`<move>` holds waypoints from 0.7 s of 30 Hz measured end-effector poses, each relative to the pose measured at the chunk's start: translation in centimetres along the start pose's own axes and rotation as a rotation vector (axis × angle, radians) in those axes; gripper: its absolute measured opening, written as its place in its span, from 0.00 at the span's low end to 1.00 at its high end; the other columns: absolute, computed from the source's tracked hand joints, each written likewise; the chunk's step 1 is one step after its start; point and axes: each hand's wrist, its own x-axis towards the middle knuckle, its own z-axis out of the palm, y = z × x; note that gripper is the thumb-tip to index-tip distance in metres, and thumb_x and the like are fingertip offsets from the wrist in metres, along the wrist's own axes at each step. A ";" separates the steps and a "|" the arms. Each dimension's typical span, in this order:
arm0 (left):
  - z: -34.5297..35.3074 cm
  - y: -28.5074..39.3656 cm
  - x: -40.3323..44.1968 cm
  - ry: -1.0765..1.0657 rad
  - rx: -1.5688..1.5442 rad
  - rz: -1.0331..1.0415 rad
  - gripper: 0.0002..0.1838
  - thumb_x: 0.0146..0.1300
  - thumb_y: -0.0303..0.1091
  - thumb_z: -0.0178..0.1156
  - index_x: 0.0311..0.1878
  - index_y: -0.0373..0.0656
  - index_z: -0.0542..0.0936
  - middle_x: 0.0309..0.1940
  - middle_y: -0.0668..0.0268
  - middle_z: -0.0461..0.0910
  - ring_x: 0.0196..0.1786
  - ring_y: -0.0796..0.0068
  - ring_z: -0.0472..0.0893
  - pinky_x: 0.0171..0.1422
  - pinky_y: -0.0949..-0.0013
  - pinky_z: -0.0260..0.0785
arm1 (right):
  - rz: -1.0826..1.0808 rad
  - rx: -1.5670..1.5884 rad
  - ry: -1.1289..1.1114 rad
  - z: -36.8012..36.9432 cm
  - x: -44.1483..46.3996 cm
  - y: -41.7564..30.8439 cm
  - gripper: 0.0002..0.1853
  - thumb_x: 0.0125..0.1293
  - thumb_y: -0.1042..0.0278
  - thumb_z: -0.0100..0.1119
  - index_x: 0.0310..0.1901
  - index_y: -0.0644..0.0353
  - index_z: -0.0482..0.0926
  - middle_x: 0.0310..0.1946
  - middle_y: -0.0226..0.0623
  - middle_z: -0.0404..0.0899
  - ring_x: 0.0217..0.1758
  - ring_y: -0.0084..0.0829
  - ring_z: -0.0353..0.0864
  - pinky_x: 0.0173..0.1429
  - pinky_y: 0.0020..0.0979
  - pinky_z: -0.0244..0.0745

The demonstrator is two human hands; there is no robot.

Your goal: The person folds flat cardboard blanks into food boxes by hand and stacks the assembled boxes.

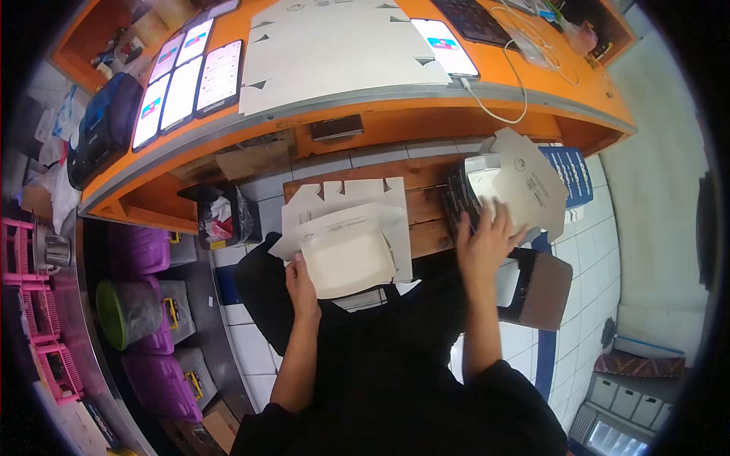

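On flat cut cardboard sheets [395,205] at the lap sits a folded white cardboard box [350,262], its inside facing up and a printed flap raised at the back. My left hand [302,289] holds the box's left edge, thumb over the rim. To the right, my right hand [487,239] has its fingers spread over the near side of a stack of folded boxes [480,173]. Beside that stack leans a loose printed cardboard sheet [525,182]. Whether the right fingertips touch the stack is unclear.
An orange counter [365,114] crosses the front, bearing lit phones [181,91], a large cardboard sheet [334,53] and a phone on a white cable [447,49]. A bin [226,220] and purple-lidded containers [163,380] stand left. A brown stool [546,290] is right.
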 end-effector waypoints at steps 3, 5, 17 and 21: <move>-0.1 0.1 -0.8 0.112 0.025 0.104 0.19 0.81 0.47 0.53 0.53 0.37 0.77 0.48 0.64 0.79 0.53 0.74 0.76 0.62 0.69 0.67 | -0.068 -0.158 -0.175 2.6 -0.8 5.7 0.16 0.68 0.59 0.63 0.53 0.55 0.83 0.49 0.40 0.85 0.63 0.44 0.78 0.78 0.71 0.45; 0.0 0.6 -1.3 0.201 0.028 0.202 0.19 0.81 0.47 0.53 0.53 0.36 0.77 0.48 0.64 0.79 0.54 0.74 0.75 0.63 0.69 0.66 | -0.010 -0.113 -0.367 1.4 0.2 7.1 0.14 0.68 0.61 0.63 0.52 0.54 0.85 0.46 0.38 0.86 0.62 0.43 0.80 0.78 0.71 0.46; 1.6 8.6 -9.8 -0.349 0.323 0.673 0.15 0.77 0.33 0.52 0.59 0.32 0.75 0.56 0.53 0.75 0.56 0.64 0.77 0.64 0.64 0.68 | -0.198 0.122 0.240 -4.7 -7.4 2.9 0.08 0.71 0.69 0.61 0.48 0.48 0.86 0.59 0.35 0.78 0.69 0.44 0.72 0.82 0.69 0.37; 4.2 10.9 -10.1 -0.466 0.021 0.504 0.19 0.76 0.36 0.55 0.62 0.31 0.75 0.62 0.49 0.74 0.63 0.60 0.76 0.67 0.61 0.67 | -0.535 0.492 0.086 -5.5 -9.9 -0.2 0.13 0.63 0.67 0.67 0.48 0.40 0.88 0.70 0.49 0.64 0.80 0.52 0.54 0.82 0.66 0.43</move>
